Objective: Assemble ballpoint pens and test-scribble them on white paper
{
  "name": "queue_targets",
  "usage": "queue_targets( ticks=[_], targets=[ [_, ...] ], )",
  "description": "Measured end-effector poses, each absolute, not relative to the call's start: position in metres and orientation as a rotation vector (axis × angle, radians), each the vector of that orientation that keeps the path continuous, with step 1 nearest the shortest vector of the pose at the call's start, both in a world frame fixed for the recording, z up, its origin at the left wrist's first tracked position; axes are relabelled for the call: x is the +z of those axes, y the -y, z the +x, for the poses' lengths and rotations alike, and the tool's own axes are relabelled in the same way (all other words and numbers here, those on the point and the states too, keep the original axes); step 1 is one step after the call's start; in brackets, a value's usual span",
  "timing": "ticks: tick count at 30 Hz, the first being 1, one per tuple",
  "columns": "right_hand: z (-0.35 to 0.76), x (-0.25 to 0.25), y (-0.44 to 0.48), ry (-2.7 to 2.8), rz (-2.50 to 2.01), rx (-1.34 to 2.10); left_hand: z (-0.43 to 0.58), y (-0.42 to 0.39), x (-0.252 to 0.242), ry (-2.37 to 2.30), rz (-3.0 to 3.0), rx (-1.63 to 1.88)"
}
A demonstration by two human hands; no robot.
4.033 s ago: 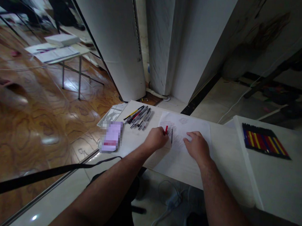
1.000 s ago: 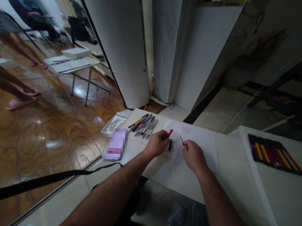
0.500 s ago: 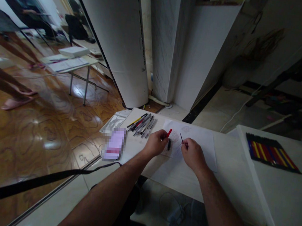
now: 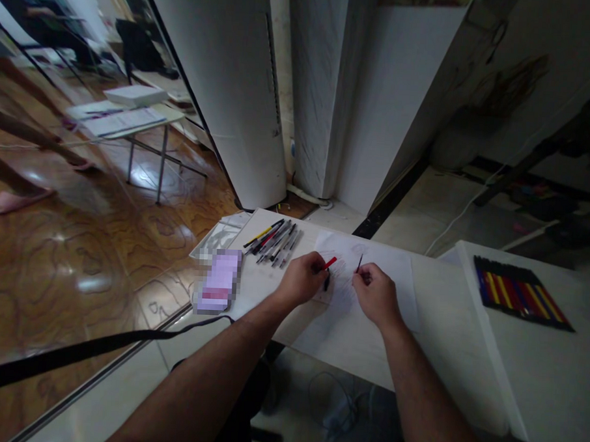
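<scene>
My left hand (image 4: 299, 280) is closed over the white sheet of paper (image 4: 399, 297), gripping a short red pen piece (image 4: 330, 263) that looks like a cap. Just below its fingertips is a small black pen part (image 4: 326, 281); whether the hand touches it I cannot tell. To the right, my right hand (image 4: 377, 295) pinches a thin dark stick, like a pen refill (image 4: 360, 261), with its tip pointing up. Faint reddish scribbles mark the paper between the hands. Several pens (image 4: 274, 241) lie in a loose pile left of the paper.
A phone (image 4: 221, 279), blurred out, lies at the table's left edge. On the right, a pack of coloured pens (image 4: 521, 293) rests on a raised white surface. A black strap (image 4: 123, 340) crosses the lower left. Another person's legs (image 4: 14, 163) stand beside a small folding table (image 4: 126, 119).
The thin stick in my right hand has tilted from leaning left to nearly upright, leaning slightly right. My left hand keeps the red piece. The other person's legs at far left have shifted.
</scene>
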State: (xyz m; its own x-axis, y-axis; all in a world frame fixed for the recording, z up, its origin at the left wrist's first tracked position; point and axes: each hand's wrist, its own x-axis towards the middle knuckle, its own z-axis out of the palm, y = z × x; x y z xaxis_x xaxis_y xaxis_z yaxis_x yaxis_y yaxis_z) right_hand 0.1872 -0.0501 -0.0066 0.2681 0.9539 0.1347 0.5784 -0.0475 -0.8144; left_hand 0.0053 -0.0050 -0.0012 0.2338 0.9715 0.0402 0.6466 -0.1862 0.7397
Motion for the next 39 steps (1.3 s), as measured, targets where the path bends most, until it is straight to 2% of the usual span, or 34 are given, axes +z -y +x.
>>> queue_targets(
  ticks=[10,39],
  targets=[
    [0.1905,0.0,0.0467,0.843,-1.334,0.957,0.0067,0.0083,0.0078,-1.43,2.015,0.668],
    [0.1894,0.003,0.0476,0.785,-1.249,0.904,0.0062,0.0079,0.0052,-1.317,2.043,0.703]
  ],
)
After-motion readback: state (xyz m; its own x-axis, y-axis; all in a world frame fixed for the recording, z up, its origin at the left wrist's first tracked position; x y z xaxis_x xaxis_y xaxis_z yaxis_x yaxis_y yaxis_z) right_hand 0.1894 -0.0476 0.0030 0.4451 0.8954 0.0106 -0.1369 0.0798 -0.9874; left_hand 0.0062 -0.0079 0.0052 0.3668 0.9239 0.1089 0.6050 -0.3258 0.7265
